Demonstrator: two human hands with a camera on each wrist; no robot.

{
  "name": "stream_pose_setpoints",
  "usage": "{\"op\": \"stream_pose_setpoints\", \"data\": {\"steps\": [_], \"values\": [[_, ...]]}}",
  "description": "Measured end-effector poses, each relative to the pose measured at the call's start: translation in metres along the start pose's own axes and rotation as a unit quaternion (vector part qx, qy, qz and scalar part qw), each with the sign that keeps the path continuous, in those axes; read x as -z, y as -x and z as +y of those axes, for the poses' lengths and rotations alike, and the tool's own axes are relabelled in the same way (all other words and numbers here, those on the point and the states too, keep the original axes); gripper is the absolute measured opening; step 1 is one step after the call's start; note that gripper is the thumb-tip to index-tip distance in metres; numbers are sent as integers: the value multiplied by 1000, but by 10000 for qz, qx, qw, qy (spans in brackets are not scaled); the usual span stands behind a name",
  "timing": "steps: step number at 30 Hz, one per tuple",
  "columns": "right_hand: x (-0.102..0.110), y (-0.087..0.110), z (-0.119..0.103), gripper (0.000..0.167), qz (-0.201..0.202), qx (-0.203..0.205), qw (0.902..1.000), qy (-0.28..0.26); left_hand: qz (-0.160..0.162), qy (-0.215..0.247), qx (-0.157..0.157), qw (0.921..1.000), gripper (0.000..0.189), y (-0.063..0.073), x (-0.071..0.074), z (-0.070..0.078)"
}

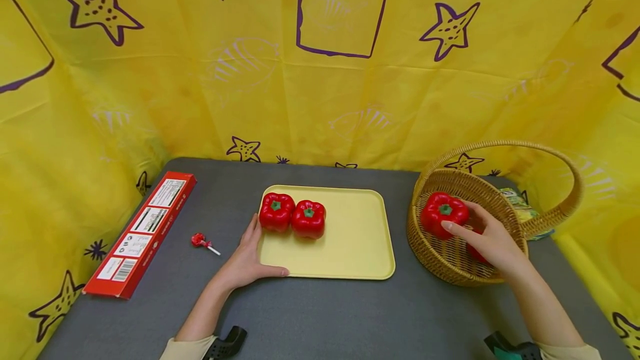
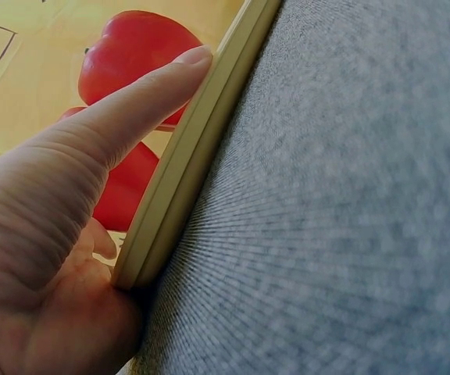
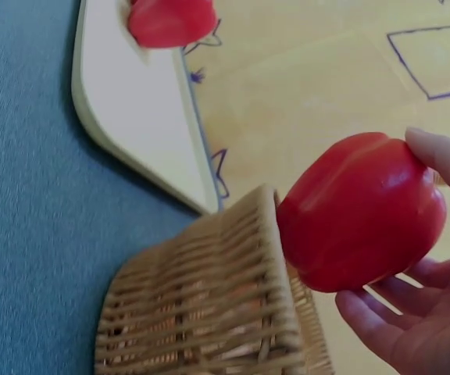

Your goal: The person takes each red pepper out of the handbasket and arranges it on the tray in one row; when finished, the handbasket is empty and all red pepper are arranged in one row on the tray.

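My right hand (image 1: 487, 235) holds a red bell pepper (image 1: 444, 215) between thumb and fingers at the wicker basket (image 1: 467, 279). In the right wrist view this bell pepper (image 3: 362, 211) appears at the basket's rim (image 3: 276, 258). Part of another red thing (image 1: 477, 253) shows inside the basket, mostly hidden by the hand. My left hand (image 1: 248, 257) rests against the near left corner of a pale yellow tray (image 1: 350, 238), its thumb stretched along the near edge. Two red bell peppers, one at the left rim (image 1: 276, 213) and one beside it (image 1: 308, 220), sit upright on the tray.
Left of the tray lies a lollipop (image 1: 200, 240) with a white stick. A long red box (image 1: 145, 232) lies at the table's left side. Behind the basket, under its tall arched handle (image 1: 565, 168), a green packet (image 1: 525, 210) shows. Yellow patterned cloth (image 1: 320, 99) hangs around the table.
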State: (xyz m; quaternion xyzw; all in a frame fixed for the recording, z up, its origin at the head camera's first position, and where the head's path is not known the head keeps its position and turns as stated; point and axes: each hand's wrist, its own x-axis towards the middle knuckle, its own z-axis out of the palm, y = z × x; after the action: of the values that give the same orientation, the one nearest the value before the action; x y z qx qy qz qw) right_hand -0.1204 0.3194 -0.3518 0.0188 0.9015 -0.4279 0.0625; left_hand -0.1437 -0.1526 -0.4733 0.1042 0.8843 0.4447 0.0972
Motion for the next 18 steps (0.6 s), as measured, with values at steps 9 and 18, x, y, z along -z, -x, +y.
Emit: {"op": "stream_pose_setpoints", "data": {"steps": [9,18], "values": [[-6,1,-9,64,58,310,9994,-160,26,4,-15,10000,134,0,0,0],[-11,-1,-20,67,-28,265,9993,-256,34,-6,10,10000,136,-1,-1,-1]]}}
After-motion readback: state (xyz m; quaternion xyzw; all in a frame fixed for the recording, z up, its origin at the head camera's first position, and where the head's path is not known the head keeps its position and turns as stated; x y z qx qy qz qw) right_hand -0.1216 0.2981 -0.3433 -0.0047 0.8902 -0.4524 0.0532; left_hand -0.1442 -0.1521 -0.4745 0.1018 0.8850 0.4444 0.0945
